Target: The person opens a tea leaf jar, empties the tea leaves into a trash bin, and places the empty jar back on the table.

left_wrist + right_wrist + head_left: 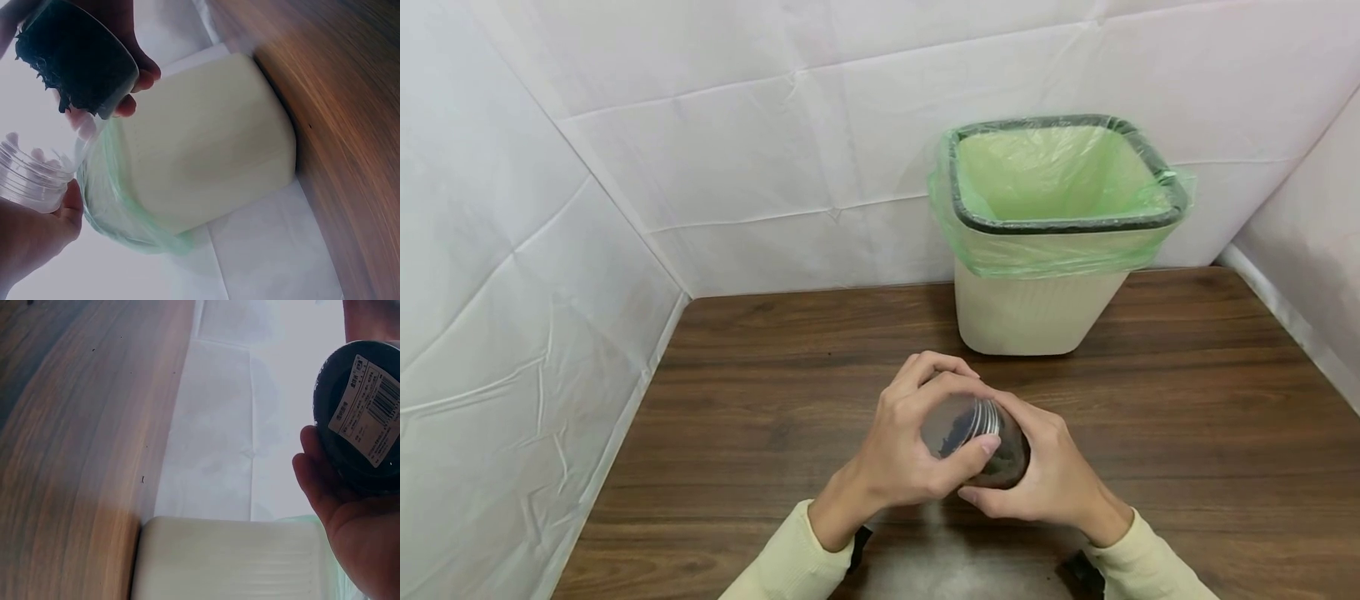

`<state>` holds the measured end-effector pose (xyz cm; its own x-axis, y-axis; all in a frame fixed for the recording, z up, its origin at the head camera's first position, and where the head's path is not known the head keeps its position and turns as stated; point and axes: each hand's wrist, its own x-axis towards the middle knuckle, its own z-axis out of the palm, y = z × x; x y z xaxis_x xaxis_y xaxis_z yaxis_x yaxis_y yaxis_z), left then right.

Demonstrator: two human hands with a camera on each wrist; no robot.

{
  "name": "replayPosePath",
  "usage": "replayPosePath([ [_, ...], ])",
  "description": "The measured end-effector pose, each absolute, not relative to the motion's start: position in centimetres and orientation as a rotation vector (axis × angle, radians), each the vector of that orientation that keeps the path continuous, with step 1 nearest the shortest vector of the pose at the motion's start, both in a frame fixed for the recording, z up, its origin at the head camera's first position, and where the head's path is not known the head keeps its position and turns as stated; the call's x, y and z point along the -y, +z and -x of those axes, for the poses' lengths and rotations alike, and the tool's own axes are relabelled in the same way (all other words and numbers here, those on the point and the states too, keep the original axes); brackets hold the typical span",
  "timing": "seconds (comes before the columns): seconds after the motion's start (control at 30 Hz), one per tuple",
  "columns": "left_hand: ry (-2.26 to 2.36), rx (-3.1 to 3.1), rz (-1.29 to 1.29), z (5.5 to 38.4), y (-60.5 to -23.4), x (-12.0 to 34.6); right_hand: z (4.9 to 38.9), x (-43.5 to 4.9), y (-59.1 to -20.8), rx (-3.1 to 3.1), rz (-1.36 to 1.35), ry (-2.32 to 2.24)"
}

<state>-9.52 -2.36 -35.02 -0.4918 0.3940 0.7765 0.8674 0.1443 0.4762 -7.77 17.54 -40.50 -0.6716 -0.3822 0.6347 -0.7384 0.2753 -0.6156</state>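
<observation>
A clear plastic jar [1011, 457] with a ribbed screw section is tilted between both hands above the wooden table. My left hand [906, 446] curls round the screw end, its thumb across the ribs. The right hand [1056, 471] grips the body near the base. In the left wrist view, dark curled bits [78, 59] lie packed toward the base, while the jar's clear part [37, 181] is in the left fingers. A printed barcode label [372, 409] on the jar's base faces the right wrist camera. I cannot tell whether a lid is on.
Beyond the hands, a cream waste bin [1033, 312] stands at the table's back edge. A green plastic bag [1063, 262] lines it, held under a dark rim [1067, 225]. White sheeting [737, 167] hangs behind and along both sides of the wooden table [760, 400]. Small dark specks [143, 479] lie on the wood.
</observation>
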Motion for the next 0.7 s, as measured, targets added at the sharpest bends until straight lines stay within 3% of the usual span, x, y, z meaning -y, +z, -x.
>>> replayPosePath([
  [0.7,-1.386,1.991,1.19,9.49,-35.05,3.01,7.96,-17.82,-40.67,2.184,-0.983,1.312],
])
